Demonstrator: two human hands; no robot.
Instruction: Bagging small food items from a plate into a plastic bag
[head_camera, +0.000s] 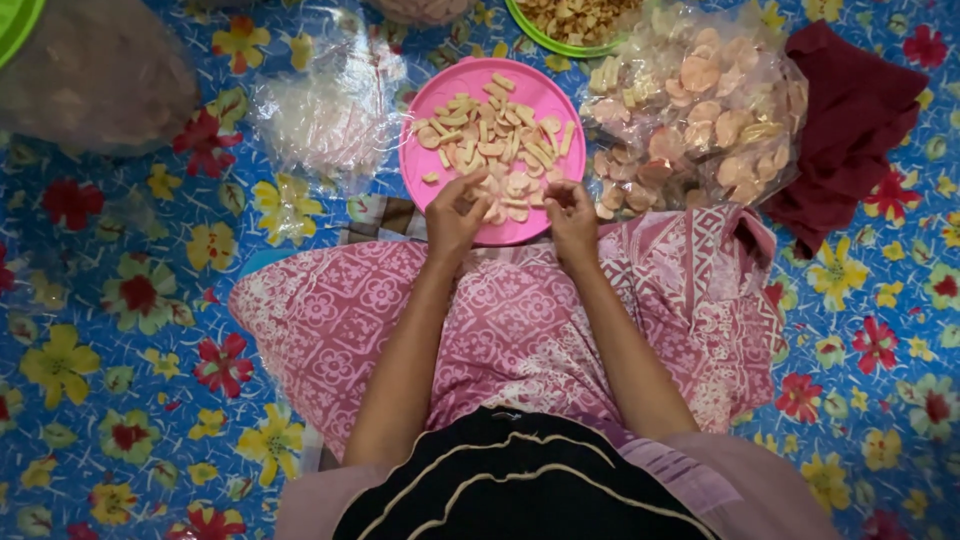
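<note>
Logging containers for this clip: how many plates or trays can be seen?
3. A pink plate under both hands, a green plate at the top edge, and a green rim in the top-left corner. Others may lie outside the frame.

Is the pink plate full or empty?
Partly full: pale cracker pieces cover most of the pink plate, with bare pink at its left rim.

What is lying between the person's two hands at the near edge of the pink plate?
In the head view, pale cracker pieces on the pink plate fill the gap between the left hand and the right hand; both hands reach into that pile.
</note>
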